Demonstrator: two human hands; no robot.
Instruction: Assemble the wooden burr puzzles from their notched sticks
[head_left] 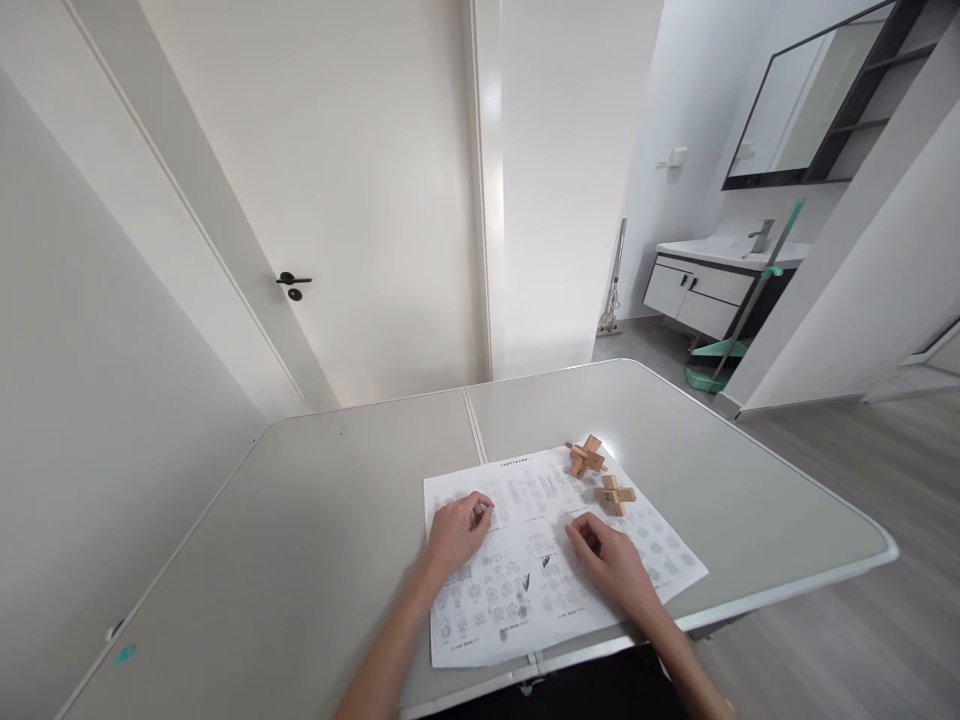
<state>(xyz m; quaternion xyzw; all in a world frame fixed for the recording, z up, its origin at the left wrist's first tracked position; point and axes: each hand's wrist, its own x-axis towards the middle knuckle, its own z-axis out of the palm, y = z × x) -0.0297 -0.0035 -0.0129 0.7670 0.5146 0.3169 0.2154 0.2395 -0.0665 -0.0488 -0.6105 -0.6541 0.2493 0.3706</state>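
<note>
A large white printed sheet (pixel 516 545) lies on the table, covered with rows of small grey diagrams. My left hand (pixel 457 532) rests on its left part, fingers loosely curled and thumb near the fingertips, with nothing seen in it. On the right part of the sheet rests my right hand (pixel 611 562), also curled, and no object shows in its fingers. Just beyond the right hand sits a wooden interlocking puzzle (pixel 615 495) shaped like a cross, with a mark on one piece. A second wooden interlocking puzzle (pixel 586 457) lies behind it near the sheet's far corner. Neither hand touches the puzzles.
The pale folding table (pixel 337 540) has a seam across its middle and a metal rim. Beyond it stand a white door (pixel 360 180) with a black handle and, at right, a washbasin cabinet (pixel 697 290). A green dustpan (pixel 705 380) and a mop (pixel 615 280) stand there.
</note>
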